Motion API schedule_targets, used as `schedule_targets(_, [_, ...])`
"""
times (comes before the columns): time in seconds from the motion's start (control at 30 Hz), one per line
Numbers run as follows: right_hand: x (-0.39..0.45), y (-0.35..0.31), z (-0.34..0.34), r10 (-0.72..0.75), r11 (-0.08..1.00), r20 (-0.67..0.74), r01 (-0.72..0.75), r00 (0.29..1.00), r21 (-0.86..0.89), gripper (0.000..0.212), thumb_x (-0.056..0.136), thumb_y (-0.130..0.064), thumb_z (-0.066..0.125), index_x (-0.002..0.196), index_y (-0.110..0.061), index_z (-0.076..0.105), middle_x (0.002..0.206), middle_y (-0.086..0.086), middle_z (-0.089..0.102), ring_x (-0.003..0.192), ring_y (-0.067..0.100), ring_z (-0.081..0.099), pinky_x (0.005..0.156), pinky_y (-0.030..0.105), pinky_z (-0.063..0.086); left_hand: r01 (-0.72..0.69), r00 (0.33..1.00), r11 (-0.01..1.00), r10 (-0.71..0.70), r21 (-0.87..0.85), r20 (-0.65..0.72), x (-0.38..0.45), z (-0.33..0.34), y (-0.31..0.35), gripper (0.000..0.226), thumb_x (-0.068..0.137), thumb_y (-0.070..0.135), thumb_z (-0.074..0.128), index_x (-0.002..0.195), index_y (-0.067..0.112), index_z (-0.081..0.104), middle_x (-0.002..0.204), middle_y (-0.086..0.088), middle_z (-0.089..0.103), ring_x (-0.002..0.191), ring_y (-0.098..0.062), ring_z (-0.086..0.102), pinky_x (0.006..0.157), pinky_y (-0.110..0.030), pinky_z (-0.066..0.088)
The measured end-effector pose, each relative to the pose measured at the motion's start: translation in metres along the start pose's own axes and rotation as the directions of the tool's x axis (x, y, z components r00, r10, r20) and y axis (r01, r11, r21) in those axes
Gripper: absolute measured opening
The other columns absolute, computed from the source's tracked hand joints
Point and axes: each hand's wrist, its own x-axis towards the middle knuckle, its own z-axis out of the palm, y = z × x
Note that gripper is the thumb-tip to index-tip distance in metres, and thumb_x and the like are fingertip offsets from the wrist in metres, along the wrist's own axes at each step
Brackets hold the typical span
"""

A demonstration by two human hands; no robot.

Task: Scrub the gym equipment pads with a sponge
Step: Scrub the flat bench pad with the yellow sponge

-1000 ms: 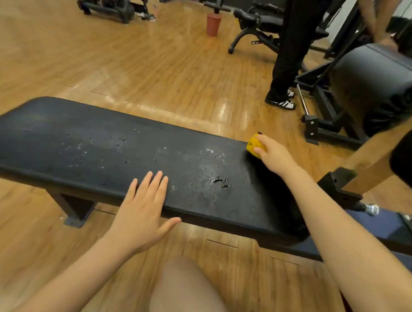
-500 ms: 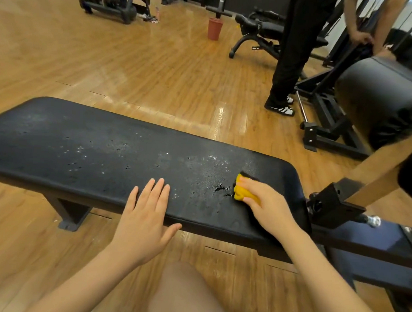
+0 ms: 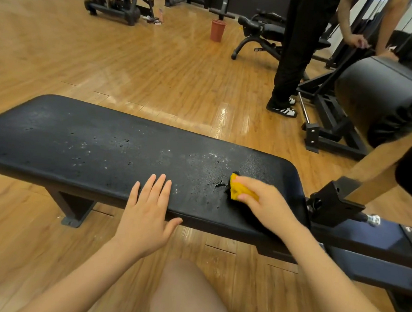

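Observation:
A long black bench pad [image 3: 86, 147] runs across the view, speckled with wet droplets and small dark marks. My right hand [image 3: 264, 202] grips a yellow sponge [image 3: 237, 189] and presses it onto the pad near its right end. My left hand [image 3: 147, 212] lies flat with straight fingers on the pad's near edge, left of the sponge. A patch of the pad just beyond the sponge looks wiped and shiny.
A person in black trousers [image 3: 299, 48] stands at the back right beside a large black roller pad [image 3: 380, 98] on a black frame. A brown cup [image 3: 217, 30] stands on the wooden floor far back. My knee [image 3: 186, 293] is below the bench.
My right hand has pulled the sponge from the pad's far right edge towards me and slightly left. My left hand has stayed flat on the near edge.

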Motion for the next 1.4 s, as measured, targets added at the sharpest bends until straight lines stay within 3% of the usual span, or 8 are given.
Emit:
schedule_targets(0.17, [0.075,0.02,-0.036,0.201,0.978,-0.073,-0.195,0.977,0.077,0.038,0.092,-0.024,0.055,0.128,-0.014,0.054,0.128,0.005,0.058,0.117,0.022,0.051,0.095,0.026,0.035,0.0,1.0,1.0,0.0,0.003,0.022,0.0,-0.002,0.001,0.081,0.081,0.061,0.031,0.13,0.001,0.055,0.137,-0.016,0.053,0.128,-0.033,0.048,0.107,-0.048,0.025])
schedule_targets(0.27, [0.092,0.032,-0.03,0.256,0.966,0.014,-0.256,0.966,-0.043,0.044,0.092,-0.027,0.055,0.134,-0.014,0.048,0.138,0.005,0.049,0.126,0.024,0.044,0.1,0.028,0.031,-0.001,1.0,1.0,0.001,0.001,0.02,-0.001,-0.003,0.002,0.08,0.08,0.061,0.03,0.128,0.002,0.057,0.135,-0.015,0.055,0.126,-0.033,0.05,0.104,-0.051,0.035])
schedule_targets(0.43, [0.081,0.029,-0.012,0.257,0.951,-0.062,-0.263,0.964,-0.161,0.044,0.094,-0.029,0.052,0.135,-0.015,0.047,0.139,0.006,0.049,0.125,0.028,0.045,0.098,0.032,0.033,0.003,1.0,1.0,-0.003,0.003,0.018,-0.001,-0.005,0.001,0.079,0.08,0.06,0.031,0.126,0.001,0.059,0.132,-0.016,0.057,0.123,-0.034,0.053,0.098,-0.053,0.036])
schedule_targets(0.67, [-0.006,0.001,0.012,0.021,0.993,0.035,-0.017,0.999,-0.119,0.042,0.09,-0.029,0.058,0.131,-0.026,0.053,0.139,-0.006,0.049,0.129,0.014,0.044,0.109,0.031,0.033,-0.045,0.999,0.999,0.045,0.003,-0.012,0.0,-0.004,0.0,0.077,0.077,0.057,0.063,0.128,0.001,0.057,0.133,-0.017,0.056,0.125,-0.035,0.051,0.099,-0.053,0.034])
schedule_targets(0.73, [-0.036,-0.01,0.017,-0.057,0.994,0.046,0.061,0.997,-0.089,0.041,0.09,-0.029,0.057,0.131,-0.028,0.052,0.139,-0.011,0.046,0.129,0.007,0.039,0.11,0.028,0.031,-0.036,0.999,0.999,0.036,-0.006,-0.02,-0.001,-0.008,0.0,0.076,0.081,0.058,0.057,0.132,0.002,0.054,0.137,-0.017,0.052,0.129,-0.034,0.047,0.102,-0.051,0.029])
schedule_targets(0.87, [-0.057,-0.016,0.014,-0.14,0.987,0.096,0.147,0.985,-0.062,0.041,0.089,-0.035,0.054,0.13,-0.029,0.053,0.137,-0.019,0.043,0.128,0.0,0.037,0.107,0.021,0.029,-0.03,0.999,0.998,0.032,-0.06,0.042,-0.003,-0.021,0.001,0.08,0.094,0.058,0.034,0.152,0.01,0.008,0.16,-0.008,0.005,0.147,-0.025,0.001,0.115,-0.042,-0.002])
schedule_targets(1.13, [0.053,0.011,-0.031,0.155,0.987,-0.064,-0.153,0.986,0.042,0.04,0.091,-0.015,0.057,0.13,-0.011,0.053,0.131,0.007,0.056,0.12,0.023,0.05,0.099,0.026,0.034,0.031,0.995,0.995,-0.022,-0.097,0.093,-0.002,-0.034,0.004,0.08,0.094,0.063,0.026,0.153,0.014,0.001,0.161,-0.003,-0.003,0.147,-0.02,-0.007,0.118,-0.038,-0.002])
schedule_targets(1.4, [0.111,0.034,-0.016,0.273,0.958,0.019,-0.27,0.962,-0.099,0.046,0.092,-0.026,0.056,0.135,-0.014,0.047,0.141,0.008,0.046,0.128,0.028,0.043,0.102,0.032,0.032,0.072,0.996,0.994,-0.067,-0.083,0.063,-0.014,-0.03,-0.009,0.086,0.091,0.069,0.022,0.152,0.014,-0.003,0.16,-0.005,-0.006,0.147,-0.022,-0.01,0.11,-0.036,-0.013])
